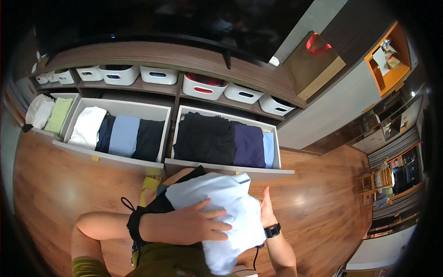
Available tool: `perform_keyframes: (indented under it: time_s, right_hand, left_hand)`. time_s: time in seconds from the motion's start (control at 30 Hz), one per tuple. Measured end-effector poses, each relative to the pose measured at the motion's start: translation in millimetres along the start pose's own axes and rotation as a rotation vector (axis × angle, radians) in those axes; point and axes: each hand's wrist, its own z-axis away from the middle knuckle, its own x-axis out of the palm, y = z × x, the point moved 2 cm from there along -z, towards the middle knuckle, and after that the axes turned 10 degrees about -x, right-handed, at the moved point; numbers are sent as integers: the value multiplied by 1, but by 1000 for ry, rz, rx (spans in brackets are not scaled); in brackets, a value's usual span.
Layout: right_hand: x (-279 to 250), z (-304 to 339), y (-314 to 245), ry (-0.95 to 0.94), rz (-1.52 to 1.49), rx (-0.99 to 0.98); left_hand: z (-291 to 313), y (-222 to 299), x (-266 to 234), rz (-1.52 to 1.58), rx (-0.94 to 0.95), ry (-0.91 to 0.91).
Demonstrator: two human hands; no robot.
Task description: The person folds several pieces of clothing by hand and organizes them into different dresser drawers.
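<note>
A pale blue folded garment (pixel 233 203) lies bunched over my lap, one lower end hanging down. My left hand (pixel 196 224) rests flat on top of it, palm down and fingers spread. At the garment's right edge is my right hand (pixel 267 212), thumb stretched upward; its other fingers are hidden by the cloth. Just beyond the garment stands the open right drawer (pixel 230 170), which holds black clothes (pixel 203 141), a dark purple garment (pixel 249 145) and a light blue one (pixel 268 148).
Another open drawer (pixel 106 157) to the left holds white, blue and dark folded clothes. A smaller drawer (pixel 69 115) at far left holds a green garment. White bins (pixel 203 87) line the shelf above. A brown paper bag (pixel 314 64) stands at right on the cabinet.
</note>
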Motion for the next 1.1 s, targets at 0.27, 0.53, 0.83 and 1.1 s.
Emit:
perform_keyframes:
  time_s: [0.27, 0.53, 0.83, 1.1]
  right_hand:
    - [27, 17, -97, 444, 775, -276]
    - [41, -58, -238, 403, 991, -336]
    - [-134, -137, -260, 541, 1778, 439]
    - [-122, -149, -258, 651, 1900, 556]
  left_hand:
    - [-76, -74, -7, 21, -20, 240]
    - [-156, -155, -49, -256, -170, 489]
    - [-29, -163, -31, -115, -645, 346]
    - [72, -131, 31, 174, -958, 364]
